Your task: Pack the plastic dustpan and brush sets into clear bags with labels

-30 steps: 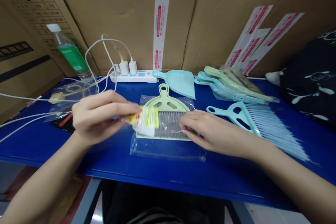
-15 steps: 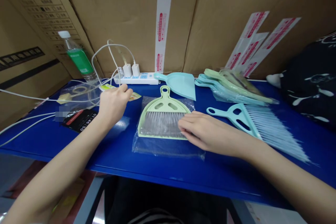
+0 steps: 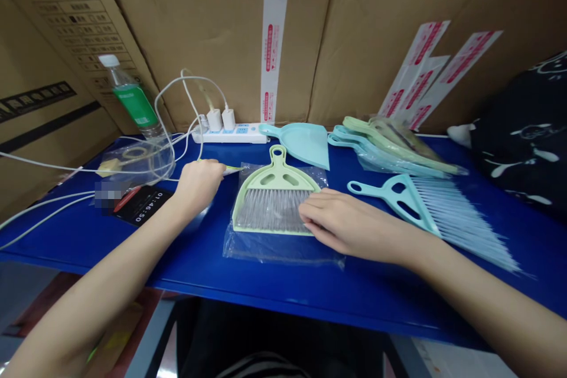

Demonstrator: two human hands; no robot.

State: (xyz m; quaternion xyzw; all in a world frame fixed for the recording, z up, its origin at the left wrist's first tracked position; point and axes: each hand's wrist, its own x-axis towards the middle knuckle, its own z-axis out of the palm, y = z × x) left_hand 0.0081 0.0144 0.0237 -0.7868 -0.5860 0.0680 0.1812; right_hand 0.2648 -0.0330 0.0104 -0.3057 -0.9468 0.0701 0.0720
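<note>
A green dustpan (image 3: 236,218) with a grey-bristled brush (image 3: 274,208) nested in it lies flat inside a clear plastic bag (image 3: 283,251), handle pointing away from me. My right hand (image 3: 330,215) rests at its right side, fingers curled together against the bag; the fingertips are partly hidden. Left of the bag, my left hand (image 3: 201,184) is closed around a thin yellow-green printed card (image 3: 233,169), which now shows almost edge-on beside the bag's upper left corner. Most of the card is behind the hand.
A blue dustpan (image 3: 305,143) and bagged dustpan sets (image 3: 390,144) lie at the back. A blue brush (image 3: 411,204) is on the right. Leftward are a power strip (image 3: 252,133) with cables, a bottle (image 3: 135,100) and a timer screen (image 3: 144,204). Cardboard (image 3: 212,18) walls the table's back.
My left hand has come down and a little toward me with the card, which has turned from showing its face to nearly edge-on. My right hand and the bagged set stay put.
</note>
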